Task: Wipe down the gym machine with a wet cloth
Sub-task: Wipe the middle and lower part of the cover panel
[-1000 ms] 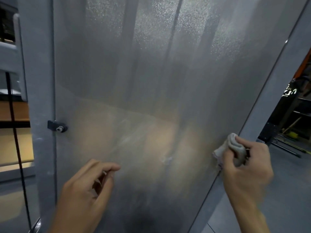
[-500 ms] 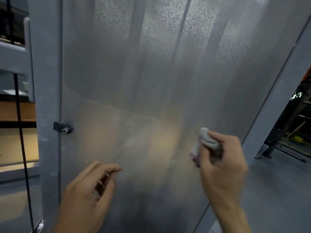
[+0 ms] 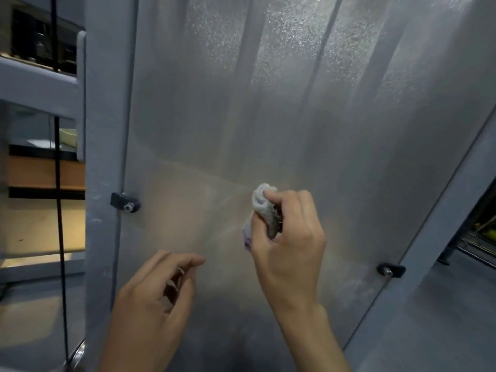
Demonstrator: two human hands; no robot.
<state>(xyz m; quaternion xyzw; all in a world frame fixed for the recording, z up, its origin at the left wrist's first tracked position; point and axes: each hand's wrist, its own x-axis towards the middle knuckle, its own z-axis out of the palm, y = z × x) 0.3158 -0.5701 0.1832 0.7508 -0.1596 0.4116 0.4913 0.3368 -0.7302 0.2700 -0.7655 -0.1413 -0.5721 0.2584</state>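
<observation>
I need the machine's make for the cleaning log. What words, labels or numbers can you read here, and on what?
None can be read.
The frosted panel and the grey frame post carry no lettering.
The cloth held by the right hand shows a purple patch at its lower edge, too blurred to tell whether it is print.
The shelves behind the post show no readable text.
</observation>
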